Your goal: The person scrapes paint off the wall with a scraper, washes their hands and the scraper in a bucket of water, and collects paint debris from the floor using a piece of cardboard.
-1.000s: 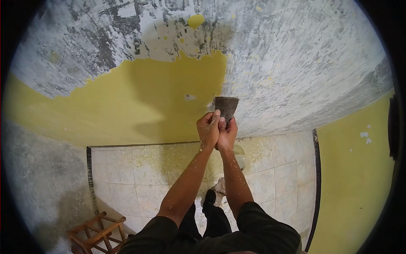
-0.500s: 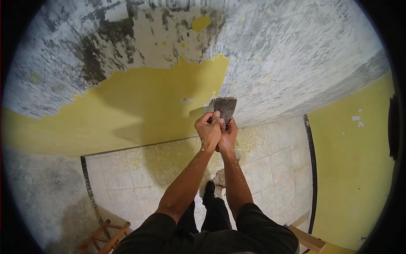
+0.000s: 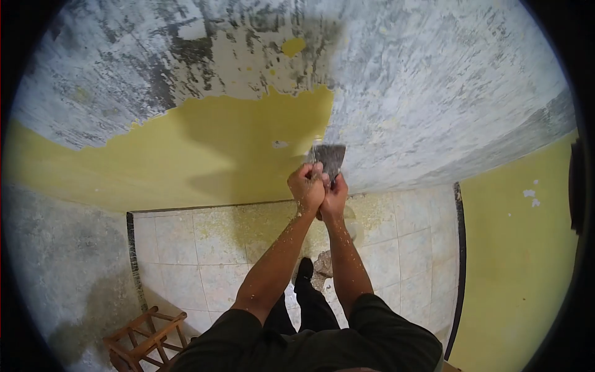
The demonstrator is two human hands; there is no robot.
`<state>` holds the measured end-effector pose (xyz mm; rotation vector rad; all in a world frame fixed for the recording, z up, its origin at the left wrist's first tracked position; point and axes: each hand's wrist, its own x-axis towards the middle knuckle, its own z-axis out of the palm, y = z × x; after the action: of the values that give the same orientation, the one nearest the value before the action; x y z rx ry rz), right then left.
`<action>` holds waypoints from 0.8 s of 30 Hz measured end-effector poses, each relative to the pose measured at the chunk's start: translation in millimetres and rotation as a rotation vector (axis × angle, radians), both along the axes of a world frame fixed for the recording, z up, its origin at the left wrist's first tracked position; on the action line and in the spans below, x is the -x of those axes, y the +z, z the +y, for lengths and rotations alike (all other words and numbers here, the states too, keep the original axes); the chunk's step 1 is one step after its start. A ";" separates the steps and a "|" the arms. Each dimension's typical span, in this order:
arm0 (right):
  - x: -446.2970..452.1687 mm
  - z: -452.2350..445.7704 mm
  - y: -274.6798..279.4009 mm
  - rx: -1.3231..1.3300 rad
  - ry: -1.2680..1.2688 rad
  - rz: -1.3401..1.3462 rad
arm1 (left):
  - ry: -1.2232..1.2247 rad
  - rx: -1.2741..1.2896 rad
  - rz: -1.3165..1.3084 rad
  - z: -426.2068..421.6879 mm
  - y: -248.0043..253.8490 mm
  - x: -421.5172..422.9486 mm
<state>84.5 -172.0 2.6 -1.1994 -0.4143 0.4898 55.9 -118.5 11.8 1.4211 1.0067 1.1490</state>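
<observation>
A flat, dark scraper [image 3: 330,160] points up at the wall where the yellow paint [image 3: 248,142] meets the bare grey-white surface [image 3: 403,111]. My left hand [image 3: 307,187] grips the scraper from the left, its thumb on the lower blade. Close against it, my right hand [image 3: 335,197] is wrapped round the handle from the right. The hands touch and hide most of the handle. Pale flakes cling to both forearms. Whether the blade's edge touches the wall is hard to tell.
A wooden stool [image 3: 147,338] stands at the lower left by a grey wall. Yellow flakes lie on the tiled floor [image 3: 226,239] along the wall's base. A round pale object [image 3: 352,229] is partly behind my right arm, and a brownish lump [image 3: 323,265] lies near my foot.
Both hands still hold the scraper, its blade now slightly blurred. The view swung to one side and back, so the stool left view in part and returned.
</observation>
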 end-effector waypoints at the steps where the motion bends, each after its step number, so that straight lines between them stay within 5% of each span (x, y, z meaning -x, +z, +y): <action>1: 2.2 1.3 1.0 -0.057 0.003 -0.006 | -0.028 0.127 -0.085 -6.1 26.1 6.0; 13: -13.6 6.2 28.6 0.069 0.013 -0.105 | -0.103 0.079 -0.200 6.1 45.9 -3.4; 20: -2.3 6.6 6.5 0.004 -0.043 -0.010 | -0.053 0.004 -0.085 10.1 -9.1 -5.4; 21: -14.3 8.4 9.3 0.043 -0.025 -0.204 | -0.053 0.010 -0.079 10.8 6.9 -5.8; 23: -9.9 5.4 25.5 0.026 -0.003 -0.149 | -0.070 0.009 -0.112 8.3 55.7 -5.4; 24: -12.6 8.4 34.7 -0.019 0.023 -0.122 | -0.068 0.006 -0.119 8.7 41.8 -7.7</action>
<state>97.1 -163.6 37.3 -1.2108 -0.5362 0.4333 63.5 -109.8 53.7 1.3558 0.8714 1.1654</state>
